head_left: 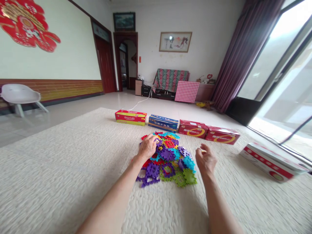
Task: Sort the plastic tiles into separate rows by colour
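A heap of flat plastic interlocking pieces in purple, green, cyan, red and yellow lies on the cream carpet in front of me. My left hand rests palm down on the heap's far left side, fingers curled over some purple and coloured pieces. My right hand hovers just right of the heap, fingers loosely curled; a small yellow bit seems to show at its fingertips, but I cannot make out what it is.
Several long boxes line the carpet's far edge: a red and yellow one, a blue one, two red ones. Another box lies at right by the window. A white chair stands at left.
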The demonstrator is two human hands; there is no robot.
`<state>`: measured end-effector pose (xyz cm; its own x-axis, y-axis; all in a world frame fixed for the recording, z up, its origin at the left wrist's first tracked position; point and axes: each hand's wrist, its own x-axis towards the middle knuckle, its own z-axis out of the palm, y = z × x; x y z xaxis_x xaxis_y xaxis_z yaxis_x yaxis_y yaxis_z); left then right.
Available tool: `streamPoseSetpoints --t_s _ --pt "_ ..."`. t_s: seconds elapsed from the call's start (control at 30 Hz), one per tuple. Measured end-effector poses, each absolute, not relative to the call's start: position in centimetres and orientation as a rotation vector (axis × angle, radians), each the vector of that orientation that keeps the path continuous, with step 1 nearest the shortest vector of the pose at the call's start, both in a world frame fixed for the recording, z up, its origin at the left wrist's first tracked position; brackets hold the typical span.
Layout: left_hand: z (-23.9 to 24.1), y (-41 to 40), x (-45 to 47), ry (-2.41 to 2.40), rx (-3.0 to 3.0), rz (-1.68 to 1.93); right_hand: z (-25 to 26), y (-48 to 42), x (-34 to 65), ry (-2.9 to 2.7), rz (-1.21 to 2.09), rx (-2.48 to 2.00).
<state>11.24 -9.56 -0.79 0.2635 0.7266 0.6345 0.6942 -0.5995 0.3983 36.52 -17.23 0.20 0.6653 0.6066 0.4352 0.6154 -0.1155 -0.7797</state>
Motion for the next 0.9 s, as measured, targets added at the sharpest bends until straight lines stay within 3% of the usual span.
streamPoseSetpoints --t_s 0.33,0.57,0.9 --pt "-2.4 -9.4 12.0 1.375 2.450 1.339 -1.0 -16.8 29.2 -1.760 -0.016 -1.489" --pt "-2.3 -9.0 12.1 1.383 2.288 1.393 -0.3 -17.3 28.6 -1.910 -0.098 -1.543" --pt "-0.7 -9.1 10.2 1.462 1.896 1.153 -0.6 -17.2 28.3 -1.909 -0.124 -1.601"
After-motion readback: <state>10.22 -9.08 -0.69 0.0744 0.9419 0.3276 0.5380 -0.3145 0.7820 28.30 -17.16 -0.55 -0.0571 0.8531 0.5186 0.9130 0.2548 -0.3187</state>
